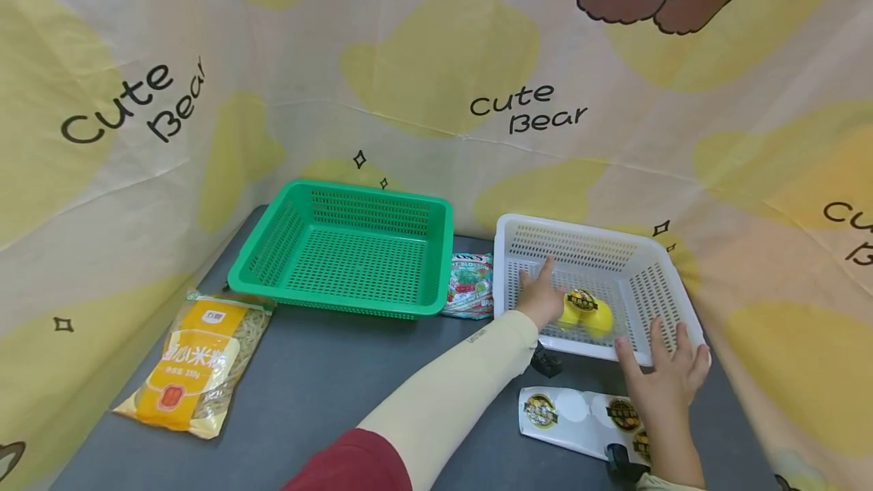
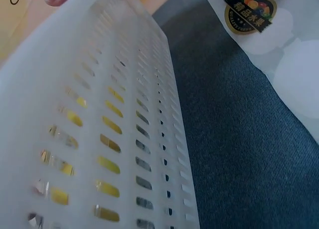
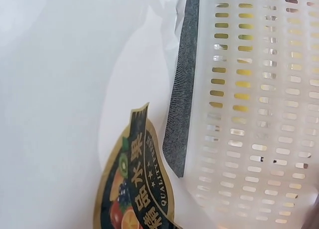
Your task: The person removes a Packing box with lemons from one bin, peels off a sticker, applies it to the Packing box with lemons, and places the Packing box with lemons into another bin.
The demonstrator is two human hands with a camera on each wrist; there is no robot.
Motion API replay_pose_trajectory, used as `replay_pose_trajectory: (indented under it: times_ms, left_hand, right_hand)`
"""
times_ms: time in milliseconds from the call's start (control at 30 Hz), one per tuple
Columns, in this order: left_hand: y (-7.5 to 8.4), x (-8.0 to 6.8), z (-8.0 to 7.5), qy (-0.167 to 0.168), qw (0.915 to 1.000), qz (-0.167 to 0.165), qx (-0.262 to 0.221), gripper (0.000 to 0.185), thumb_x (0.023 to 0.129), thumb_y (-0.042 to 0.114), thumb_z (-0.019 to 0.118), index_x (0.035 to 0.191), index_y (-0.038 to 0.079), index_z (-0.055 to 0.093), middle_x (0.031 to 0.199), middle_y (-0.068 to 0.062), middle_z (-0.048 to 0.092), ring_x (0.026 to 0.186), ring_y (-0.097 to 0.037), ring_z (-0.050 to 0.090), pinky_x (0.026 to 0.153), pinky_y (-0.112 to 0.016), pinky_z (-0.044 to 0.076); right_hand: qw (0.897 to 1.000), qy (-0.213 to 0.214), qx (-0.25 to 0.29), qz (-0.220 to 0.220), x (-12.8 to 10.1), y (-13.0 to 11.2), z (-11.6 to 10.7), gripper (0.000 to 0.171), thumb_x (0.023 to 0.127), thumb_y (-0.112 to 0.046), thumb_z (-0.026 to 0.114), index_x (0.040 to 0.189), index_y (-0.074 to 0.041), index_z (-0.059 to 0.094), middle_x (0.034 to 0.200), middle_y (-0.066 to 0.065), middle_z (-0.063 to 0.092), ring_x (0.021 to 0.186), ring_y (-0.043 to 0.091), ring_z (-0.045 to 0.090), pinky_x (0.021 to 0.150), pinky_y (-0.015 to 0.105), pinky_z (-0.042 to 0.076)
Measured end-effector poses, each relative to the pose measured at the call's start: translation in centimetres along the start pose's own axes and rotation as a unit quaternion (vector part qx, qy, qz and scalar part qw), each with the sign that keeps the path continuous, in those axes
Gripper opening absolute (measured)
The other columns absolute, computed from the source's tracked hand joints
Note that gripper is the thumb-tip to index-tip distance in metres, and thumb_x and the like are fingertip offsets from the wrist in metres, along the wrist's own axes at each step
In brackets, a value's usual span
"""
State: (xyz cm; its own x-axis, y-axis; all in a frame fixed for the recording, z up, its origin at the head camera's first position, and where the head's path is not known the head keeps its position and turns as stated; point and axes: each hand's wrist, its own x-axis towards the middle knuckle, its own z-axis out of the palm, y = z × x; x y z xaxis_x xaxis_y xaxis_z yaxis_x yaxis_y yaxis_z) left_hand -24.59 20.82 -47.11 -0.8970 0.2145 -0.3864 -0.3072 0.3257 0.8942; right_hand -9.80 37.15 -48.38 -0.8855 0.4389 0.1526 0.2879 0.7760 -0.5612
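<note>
The white basket holds round yellow fruit in clear packaging with a dark-and-gold sticker on top. My left hand reaches over its near rim, fingers spread and one pointing toward the back wall, right beside the fruit's left end. At the near right corner my right hand has its fingers spread around the rim, with nothing in its grasp. Below it lies a white sheet of round stickers, partly hidden by that hand. Through the slots of the basket wall yellow shows in both wrist views.
A green basket stands at the back left, its slotted floor showing. Between the two baskets lies a colourful packet. A yellow-and-clear bag rests at the table's left. Printed cloth hangs behind the grey table.
</note>
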Motion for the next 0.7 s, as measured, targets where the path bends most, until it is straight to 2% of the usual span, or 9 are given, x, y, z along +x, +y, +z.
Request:
replay_pose_trajectory:
  times_ms: [100,133,167,233,300,367,467,533,700]
  left_hand:
    - [-0.2,0.1,-0.1,-0.006,1.0000,-0.002,-0.002,0.073,0.110,0.020,0.060,0.166,0.051,0.025,0.177,-0.012,-0.003,0.045,-0.015,0.032,0.040,-0.030,0.032]
    - [-0.2,0.1,-0.1,-0.004,1.0000,-0.001,0.004,0.073,0.110,0.021,0.060,0.166,0.051,0.025,0.177,-0.012,-0.003,0.049,-0.015,0.045,0.040,-0.029,0.033]
    - [-0.1,0.1,-0.1,-0.002,0.9999,0.001,0.010,0.073,0.109,0.022,0.060,0.167,0.050,0.025,0.177,-0.012,-0.003,0.058,-0.015,0.058,0.040,-0.029,0.034]
    - [0.1,-0.2,-0.3,0.008,0.9994,0.008,0.033,0.072,0.109,0.026,0.061,0.167,0.048,0.025,0.178,-0.012,-0.001,0.097,-0.024,0.074,0.044,-0.029,0.039]
    - [0.5,-0.8,-0.7,0.018,0.9961,0.021,0.084,0.070,0.109,0.034,0.060,0.168,0.047,0.024,0.178,-0.012,0.001,0.137,-0.034,0.057,0.061,-0.030,0.051]
    - [0.8,-1.6,-1.0,0.025,0.9889,0.046,0.139,0.069,0.109,0.043,0.059,0.168,0.045,0.023,0.177,-0.013,0.000,0.154,-0.040,0.032,0.094,-0.037,0.053]
    - [1.1,-2.6,-1.4,0.032,0.9738,0.105,0.199,0.071,0.109,0.052,0.053,0.170,0.041,0.019,0.177,-0.013,-0.006,0.160,-0.043,0.007,0.124,-0.053,0.024]
    - [1.2,-3.2,-1.8,0.034,0.9679,0.142,0.204,0.071,0.110,0.052,0.050,0.171,0.039,0.017,0.177,-0.011,-0.010,0.161,-0.041,-0.001,0.127,-0.058,0.012]
    - [2.1,-5.9,-4.2,0.031,0.9625,0.200,0.181,0.068,0.112,0.053,0.044,0.171,0.038,0.015,0.177,-0.007,-0.012,0.161,-0.036,-0.007,0.127,-0.059,0.006]
  right_hand:
    - [1.000,-0.004,-0.002,0.002,0.0,0.0,0.0,0.085,0.106,-0.052,0.056,0.169,-0.007,0.020,0.176,0.018,-0.009,0.156,0.041,-0.026,0.121,0.069,-0.009]
    - [1.000,-0.005,-0.003,0.001,0.0,0.0,0.0,0.085,0.106,-0.052,0.056,0.169,-0.007,0.020,0.176,0.018,-0.009,0.156,0.041,-0.026,0.120,0.069,-0.010]
    - [1.000,-0.005,-0.002,0.000,0.0,0.0,0.0,0.085,0.106,-0.052,0.056,0.169,-0.007,0.020,0.176,0.018,-0.009,0.156,0.041,-0.026,0.120,0.069,-0.011]
    - [1.000,-0.006,-0.003,-0.003,0.2,-0.1,-0.1,0.085,0.106,-0.052,0.055,0.169,-0.008,0.019,0.176,0.017,-0.009,0.156,0.041,-0.026,0.120,0.069,-0.011]
    - [1.000,-0.007,-0.003,-0.007,0.3,-0.3,-0.1,0.084,0.107,-0.053,0.055,0.169,-0.009,0.019,0.176,0.017,-0.010,0.156,0.041,-0.026,0.120,0.069,-0.011]
    - [1.000,-0.013,-0.006,-0.005,0.4,-0.4,-0.2,0.084,0.107,-0.053,0.054,0.169,-0.009,0.018,0.176,0.017,-0.011,0.155,0.042,-0.026,0.120,0.070,-0.011]
    - [0.999,-0.027,-0.017,0.003,0.4,-0.4,-0.3,0.085,0.107,-0.055,0.052,0.170,-0.011,0.014,0.176,0.017,-0.015,0.154,0.043,-0.028,0.119,0.072,-0.011]
    - [0.999,-0.036,-0.025,0.008,0.4,-0.4,-0.5,0.086,0.108,-0.056,0.050,0.170,-0.011,0.012,0.175,0.017,-0.017,0.154,0.043,-0.030,0.118,0.072,-0.011]
    - [0.998,-0.049,-0.038,0.015,0.6,-0.4,-0.6,0.088,0.107,-0.058,0.049,0.170,-0.012,0.009,0.175,0.017,-0.019,0.154,0.043,-0.031,0.117,0.075,-0.009]
